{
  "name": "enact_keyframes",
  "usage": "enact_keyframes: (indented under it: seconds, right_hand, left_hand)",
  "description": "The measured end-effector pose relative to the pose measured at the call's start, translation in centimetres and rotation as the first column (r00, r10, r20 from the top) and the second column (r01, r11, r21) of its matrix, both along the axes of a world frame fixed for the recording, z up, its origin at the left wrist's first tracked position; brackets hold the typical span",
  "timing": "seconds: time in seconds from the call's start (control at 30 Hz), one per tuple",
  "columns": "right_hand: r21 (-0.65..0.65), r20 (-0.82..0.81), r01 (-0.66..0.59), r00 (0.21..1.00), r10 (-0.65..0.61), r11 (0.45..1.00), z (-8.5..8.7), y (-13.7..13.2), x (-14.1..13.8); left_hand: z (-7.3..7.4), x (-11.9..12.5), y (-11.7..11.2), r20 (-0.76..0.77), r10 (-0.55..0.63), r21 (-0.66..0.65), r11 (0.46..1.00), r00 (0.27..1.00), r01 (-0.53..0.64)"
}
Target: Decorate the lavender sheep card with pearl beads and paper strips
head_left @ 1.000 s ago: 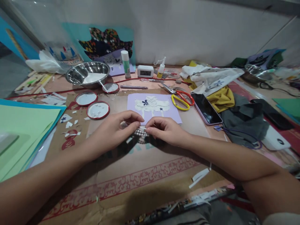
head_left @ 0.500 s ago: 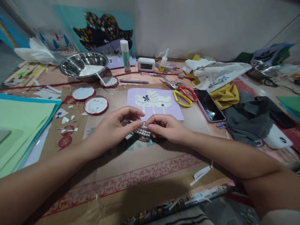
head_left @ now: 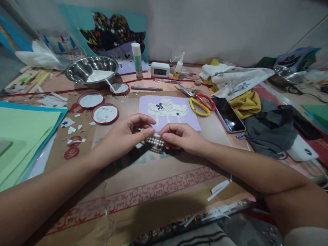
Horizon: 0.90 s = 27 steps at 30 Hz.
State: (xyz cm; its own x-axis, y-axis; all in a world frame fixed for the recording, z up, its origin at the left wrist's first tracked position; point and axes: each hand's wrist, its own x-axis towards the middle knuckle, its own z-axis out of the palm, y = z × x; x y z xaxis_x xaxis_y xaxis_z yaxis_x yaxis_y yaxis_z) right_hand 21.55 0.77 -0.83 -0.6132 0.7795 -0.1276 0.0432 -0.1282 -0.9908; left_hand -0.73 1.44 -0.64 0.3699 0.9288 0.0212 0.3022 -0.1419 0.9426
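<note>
Bag: I am reading "NIC LOOK" on the clear bag (head_left: 60,46) at the back left; any letters before that are being too unclear for me.
Clock: the white clock (head_left: 160,70) is showing dark digits, too blurred for me to give surely.
Cardboard: red round marks are showing on the cardboard (head_left: 118,223), the lower one carrying a white shape like a W.
Sheet: pale green shapes are showing on the see-through sheet (head_left: 128,177); I cannot tell whether they are forming letters.
Pearl strip: I am seeing the pearl strip (head_left: 155,141) spanning between the left hand (head_left: 133,128) and the right hand (head_left: 183,136), nearer to me than the purple card (head_left: 193,121); its long axis is running left to right, dipping slightly at the right end.
Left hand: its thumb is pointing right, just at the strip's left end, while the index finger is arching above, apart from the thumb; I cannot tell whether the hidden fingers are gripping.
Right hand: its fingers are curling and its thumb is pointing left, pinching the strip's right end.
Forearms: both are slanting inward, away from me.
</note>
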Motion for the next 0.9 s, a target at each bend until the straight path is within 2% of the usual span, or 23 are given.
enact_keyframes:
  seconds: [0.07, 0.13, 0.2, 0.27, 0.3, 0.37, 0.5, 0.7, 0.9]
  right_hand:
    - [0.012, 0.025, 0.004, 1.000, -0.005, 1.000, 0.0, 0.0, -0.2]
    - [0.028, 0.037, 0.020, 0.999, -0.021, 0.999, 0.1, -0.1, -0.3]
    - [0.049, 0.037, 0.052, 0.998, -0.054, 0.997, 0.1, -0.2, -0.4]
    - [0.081, 0.033, 0.085, 0.996, -0.088, 0.993, 0.0, -0.4, -0.4]
    - [0.105, 0.034, 0.100, 0.994, -0.104, 0.989, 0.0, -0.4, -0.4]
    - [0.164, 0.031, 0.132, 0.990, -0.139, 0.978, -0.1, -0.6, -0.4]
    - [0.257, 0.008, 0.156, 0.986, -0.164, 0.954, -0.2, -1.0, -0.4]
    - [0.260, 0.029, 0.122, 0.991, -0.134, 0.958, -0.1, -1.0, -0.3]
    - [0.343, 0.111, 0.122, 0.979, -0.170, 0.931, -0.2, -1.1, -0.2]
  left_hand:
    - [0.0, 0.2, -0.1, -0.030, -0.013, 0.029, 0.999, 0.999, 0.014]
    - [0.3, 0.2, -0.2, -0.101, 0.016, 0.175, 0.985, 0.995, 0.002]
    - [0.8, 0.2, -0.4, -0.189, 0.111, 0.413, 0.910, 0.976, -0.023]
    - [1.3, 0.1, -0.6, -0.252, 0.201, 0.604, 0.797, 0.947, -0.008]
    - [1.4, 0.1, -0.7, -0.278, 0.222, 0.651, 0.759, 0.935, 0.014]
    - [1.5, 0.1, -0.9, -0.320, 0.207, 0.684, 0.726, 0.925, 0.074]
    - [1.2, 0.4, -1.1, -0.339, 0.126, 0.682, 0.715, 0.932, 0.152]
    - [1.2, 0.6, -1.3, -0.302, 0.080, 0.606, 0.785, 0.950, 0.127]
    - [1.2, 0.5, -1.4, -0.327, 0.069, 0.564, 0.814, 0.942, 0.137]
